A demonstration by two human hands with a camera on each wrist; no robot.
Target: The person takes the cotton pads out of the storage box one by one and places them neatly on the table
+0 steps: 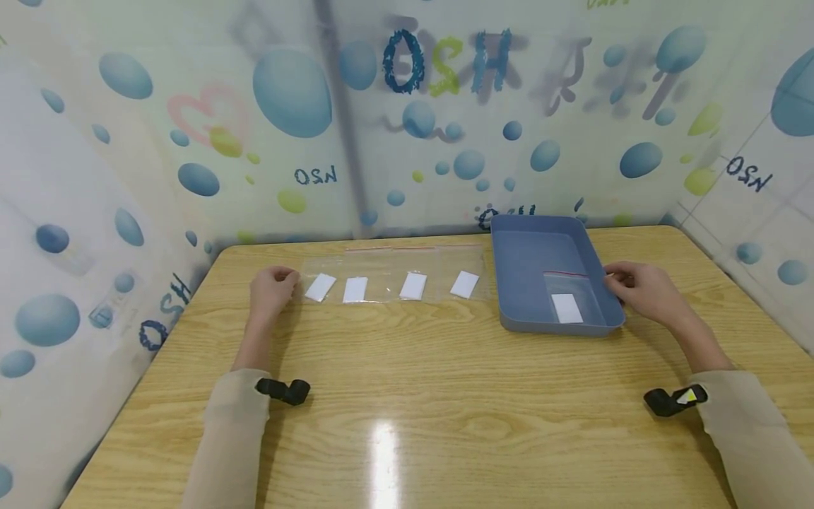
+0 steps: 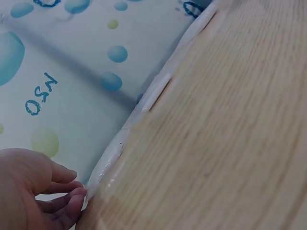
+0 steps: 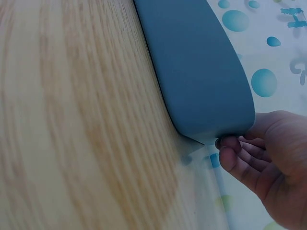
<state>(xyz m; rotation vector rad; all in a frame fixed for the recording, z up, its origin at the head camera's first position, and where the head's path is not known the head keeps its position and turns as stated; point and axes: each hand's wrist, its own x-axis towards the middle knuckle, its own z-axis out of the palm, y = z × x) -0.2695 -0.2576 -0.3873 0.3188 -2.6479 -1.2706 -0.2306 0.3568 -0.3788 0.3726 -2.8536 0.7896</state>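
Observation:
My left hand (image 1: 272,288) is at the left end of a row of clear zip bags (image 1: 375,267) lying on the table. Thumb and fingertips pinch the edge of the end bag, as the left wrist view shows with the hand (image 2: 38,191) beside the clear plastic (image 2: 108,158). Each bag holds a small white rectangular piece (image 1: 320,288). At the right, my right hand (image 1: 645,288) grips the side of a blue-grey tray (image 1: 540,244); its fingers (image 3: 235,160) curl at the tray wall (image 3: 206,72). Inside the tray lies another zip bag (image 1: 568,297) with a white piece.
The wooden table (image 1: 394,382) stretches toward me in front of the bags and tray. A patterned curtain (image 1: 407,141) with blue dots hangs behind the table's far edge and along both sides. The tray stands just right of the bag row.

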